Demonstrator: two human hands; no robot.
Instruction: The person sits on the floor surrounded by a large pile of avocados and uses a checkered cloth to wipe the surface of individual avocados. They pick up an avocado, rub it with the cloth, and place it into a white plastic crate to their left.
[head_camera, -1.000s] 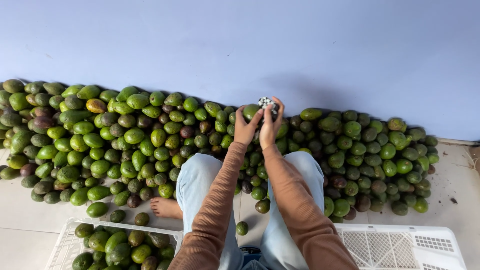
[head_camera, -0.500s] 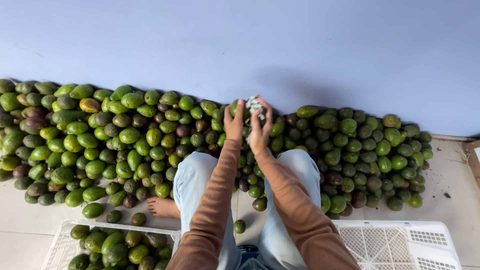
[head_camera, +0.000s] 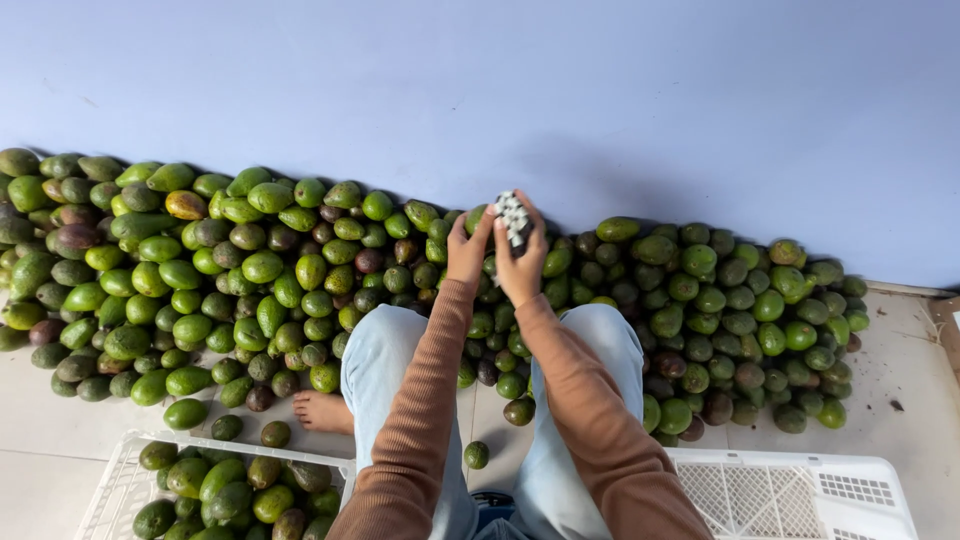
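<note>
From the head camera, your left hand (head_camera: 467, 250) and right hand (head_camera: 522, 262) have stayed raised together above the avocado pile (head_camera: 300, 270), drifting slightly left. Both sets of fingers pinch the small white sticker roll (head_camera: 512, 216) between them, over the avocados by the blue wall (head_camera: 480, 90)

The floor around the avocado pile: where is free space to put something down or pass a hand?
Bare tile lies left of the pile, above the left crate. More bare floor sits right of the pile, above the empty right crate. A narrow strip between the knees holds loose avocados. Along the wall it is crowded. Both hands hold a small white item.
</note>
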